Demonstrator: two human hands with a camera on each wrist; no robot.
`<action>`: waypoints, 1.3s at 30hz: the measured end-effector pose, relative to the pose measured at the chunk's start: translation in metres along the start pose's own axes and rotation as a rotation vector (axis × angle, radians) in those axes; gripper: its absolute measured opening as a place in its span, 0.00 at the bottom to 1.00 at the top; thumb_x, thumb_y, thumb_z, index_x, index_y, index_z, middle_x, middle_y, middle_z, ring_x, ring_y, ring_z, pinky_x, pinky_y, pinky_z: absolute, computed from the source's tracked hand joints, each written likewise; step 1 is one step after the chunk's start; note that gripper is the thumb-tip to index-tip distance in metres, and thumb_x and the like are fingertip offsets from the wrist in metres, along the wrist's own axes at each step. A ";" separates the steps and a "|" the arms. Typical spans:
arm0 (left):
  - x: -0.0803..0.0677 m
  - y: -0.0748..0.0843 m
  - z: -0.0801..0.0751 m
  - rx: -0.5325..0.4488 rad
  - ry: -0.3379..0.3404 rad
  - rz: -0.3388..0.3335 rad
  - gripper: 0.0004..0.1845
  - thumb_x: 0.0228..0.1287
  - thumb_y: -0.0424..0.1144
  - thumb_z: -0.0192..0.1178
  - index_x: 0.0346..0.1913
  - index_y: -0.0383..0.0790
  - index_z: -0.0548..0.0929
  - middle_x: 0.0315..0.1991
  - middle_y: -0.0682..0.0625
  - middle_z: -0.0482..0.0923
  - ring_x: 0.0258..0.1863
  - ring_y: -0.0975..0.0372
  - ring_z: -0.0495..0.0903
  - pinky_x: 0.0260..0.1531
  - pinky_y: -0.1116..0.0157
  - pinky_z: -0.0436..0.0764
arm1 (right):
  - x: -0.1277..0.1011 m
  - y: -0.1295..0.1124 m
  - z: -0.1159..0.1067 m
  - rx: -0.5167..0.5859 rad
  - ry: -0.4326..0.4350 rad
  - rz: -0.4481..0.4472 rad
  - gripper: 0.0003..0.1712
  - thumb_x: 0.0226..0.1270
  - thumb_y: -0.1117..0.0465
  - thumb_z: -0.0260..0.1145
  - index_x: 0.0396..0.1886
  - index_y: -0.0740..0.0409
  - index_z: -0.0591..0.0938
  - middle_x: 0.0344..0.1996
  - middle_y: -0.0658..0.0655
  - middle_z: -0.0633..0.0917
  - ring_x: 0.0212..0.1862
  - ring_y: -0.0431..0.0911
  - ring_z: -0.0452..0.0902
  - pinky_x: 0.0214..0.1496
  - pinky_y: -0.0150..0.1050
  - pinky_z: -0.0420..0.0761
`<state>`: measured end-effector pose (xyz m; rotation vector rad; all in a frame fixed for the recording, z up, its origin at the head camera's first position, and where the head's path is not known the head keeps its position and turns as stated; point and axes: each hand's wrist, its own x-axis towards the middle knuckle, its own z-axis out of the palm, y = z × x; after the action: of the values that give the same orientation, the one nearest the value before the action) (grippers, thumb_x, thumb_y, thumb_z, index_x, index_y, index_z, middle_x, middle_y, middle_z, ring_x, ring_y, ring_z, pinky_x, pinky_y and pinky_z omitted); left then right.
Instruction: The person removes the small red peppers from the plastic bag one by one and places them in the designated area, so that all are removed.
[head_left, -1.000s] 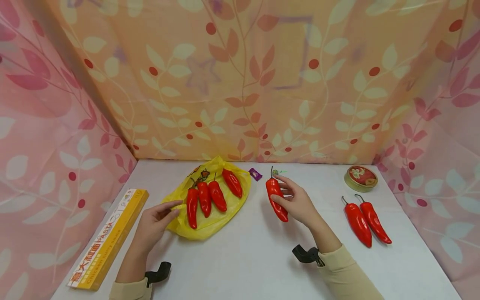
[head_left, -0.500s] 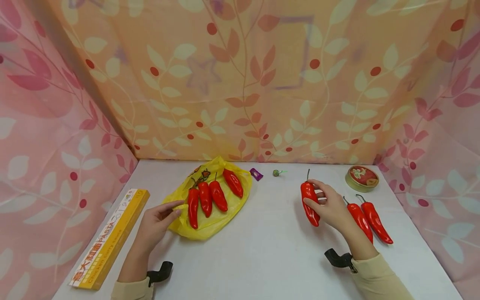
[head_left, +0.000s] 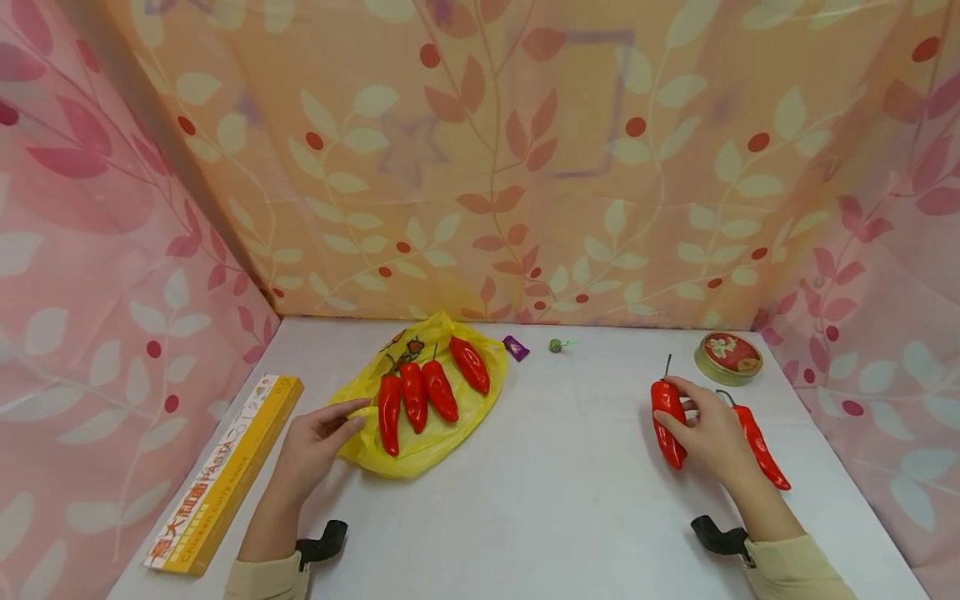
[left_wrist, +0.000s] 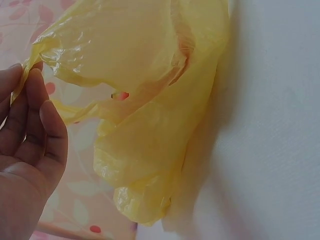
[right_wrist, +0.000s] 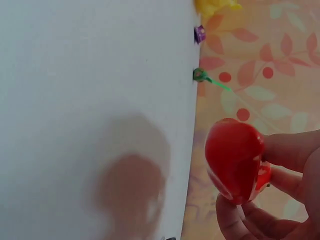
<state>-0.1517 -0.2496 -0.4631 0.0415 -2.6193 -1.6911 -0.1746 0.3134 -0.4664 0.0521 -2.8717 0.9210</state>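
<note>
A yellow plastic bag (head_left: 450,433) lies on the left half of the table with several red chili peppers (head_left: 414,398) on it. My left hand (head_left: 311,446) pinches the bag's left edge; in the left wrist view its fingers (left_wrist: 37,95) hold a gathered strip of the yellow plastic (left_wrist: 145,135). On the right, my right hand (head_left: 708,425) grips a red chili pepper (head_left: 666,425) between thumb and fingers, stem pointing away. The right wrist view shows this pepper (right_wrist: 234,157) end-on, above its shadow on the table. Another red pepper (head_left: 763,450) lies partly behind the right hand.
A yellow pasta box (head_left: 225,475) lies along the left side. At the back are a purple wrapped candy (head_left: 516,347) and a green lollipop (head_left: 556,345). A round red-and-gold tin (head_left: 728,357) stands at the back right. Patterned cloth walls (head_left: 480,167) enclose the table.
My right hand has carried its chili pepper rightward from near the lollipop to beside the right-hand peppers, now covering one of them. The left hand stays at the bag's edge.
</note>
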 end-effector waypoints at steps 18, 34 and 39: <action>0.000 -0.001 0.003 -0.019 -0.009 0.021 0.19 0.71 0.47 0.64 0.62 0.48 0.84 0.59 0.47 0.82 0.49 0.61 0.75 0.47 0.77 0.80 | -0.015 0.025 -0.006 -0.197 -0.034 0.024 0.40 0.62 0.55 0.74 0.71 0.59 0.69 0.58 0.76 0.72 0.56 0.72 0.68 0.42 0.69 0.82; 0.000 0.000 0.004 0.000 -0.005 0.039 0.18 0.70 0.47 0.64 0.60 0.47 0.85 0.56 0.46 0.83 0.47 0.60 0.75 0.46 0.77 0.80 | -0.018 0.028 0.002 -0.288 -0.021 0.036 0.36 0.60 0.58 0.73 0.67 0.63 0.74 0.58 0.76 0.72 0.57 0.72 0.65 0.43 0.72 0.80; 0.000 0.000 0.004 -0.004 -0.006 0.051 0.18 0.70 0.46 0.64 0.59 0.46 0.85 0.55 0.45 0.84 0.45 0.61 0.76 0.45 0.76 0.81 | -0.016 0.024 -0.001 -0.318 -0.020 0.030 0.39 0.58 0.56 0.76 0.67 0.64 0.73 0.58 0.76 0.72 0.57 0.72 0.65 0.43 0.71 0.81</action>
<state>-0.1521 -0.2460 -0.4647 -0.0308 -2.5976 -1.6831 -0.1604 0.3331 -0.4819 -0.0124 -3.0054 0.4601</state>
